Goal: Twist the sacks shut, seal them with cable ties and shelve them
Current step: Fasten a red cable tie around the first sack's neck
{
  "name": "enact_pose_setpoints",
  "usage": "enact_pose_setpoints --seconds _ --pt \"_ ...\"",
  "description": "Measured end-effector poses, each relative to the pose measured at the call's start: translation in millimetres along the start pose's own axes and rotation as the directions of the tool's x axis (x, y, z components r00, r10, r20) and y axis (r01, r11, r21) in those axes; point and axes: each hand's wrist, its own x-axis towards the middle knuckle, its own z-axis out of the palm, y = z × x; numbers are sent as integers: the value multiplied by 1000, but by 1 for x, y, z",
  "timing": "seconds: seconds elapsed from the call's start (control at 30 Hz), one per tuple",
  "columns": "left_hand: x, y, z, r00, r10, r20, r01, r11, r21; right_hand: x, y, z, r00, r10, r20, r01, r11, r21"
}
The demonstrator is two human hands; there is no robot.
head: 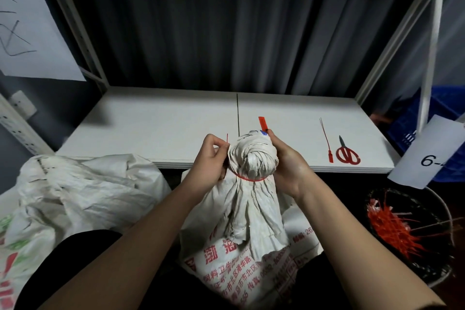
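Observation:
A white woven sack (pixel 251 221) with red printing stands in front of me, its neck twisted into a knob. A red cable tie (pixel 249 178) loops around the neck below the knob. My left hand (pixel 211 158) pinches the tie's thin tail at the left of the knob. My right hand (pixel 286 161) grips the right side of the twisted top, with the tie's flat red tag end sticking up above its fingers. A second white sack (pixel 75 196) lies slumped at my left.
A white shelf board (pixel 163 128) stretches ahead, bearing a spare red cable tie (pixel 327 143) and red-handled scissors (pixel 347 152) at the right. A dark bin (pixel 407 234) with red tie offcuts sits at lower right. A blue crate (pixel 437 113) stands behind the shelf post.

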Motion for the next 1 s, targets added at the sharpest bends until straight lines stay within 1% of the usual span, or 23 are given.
enact_pose_setpoints --seconds 0.1,0.23,0.33,0.4,0.47,0.53,0.63,0.77,0.83,0.93,1.0 --pt "0 0 1 998 -61 22 62 996 -56 1 -2 -4 999 29 39 -29 1000 -5" --pt "-2 -1 0 993 -65 96 76 991 -112 4 4 -7 997 36 71 -36 999 -3" --pt "-6 1 -1 989 -43 138 58 993 -104 4 5 -4 994 8 112 -2 998 -57" --pt "-6 0 0 990 -27 136 41 994 -100 3 7 0 993 -22 116 34 994 -102" --pt "-6 -1 -1 993 -18 121 31 994 -108 4 10 0 993 -48 111 58 994 -90" --pt "-6 -3 -1 994 -12 104 23 994 -104 5 13 -2 992 -95 78 104 988 -110" --pt "-6 0 2 997 -2 72 8 996 -94 0 12 0 975 -218 33 220 946 -240" --pt "-5 3 4 1000 13 9 -12 994 -109 -1 16 7 922 -379 -83 337 888 -314" --pt "-5 2 4 1000 18 -7 -18 995 -99 -1 19 9 892 -438 -115 378 859 -344" --pt "-5 1 5 998 57 -31 -58 998 -30 -1 20 8 870 -471 -142 401 846 -352" --pt "-6 0 5 994 99 -52 -97 995 29 0 19 7 885 -435 -163 361 865 -349"
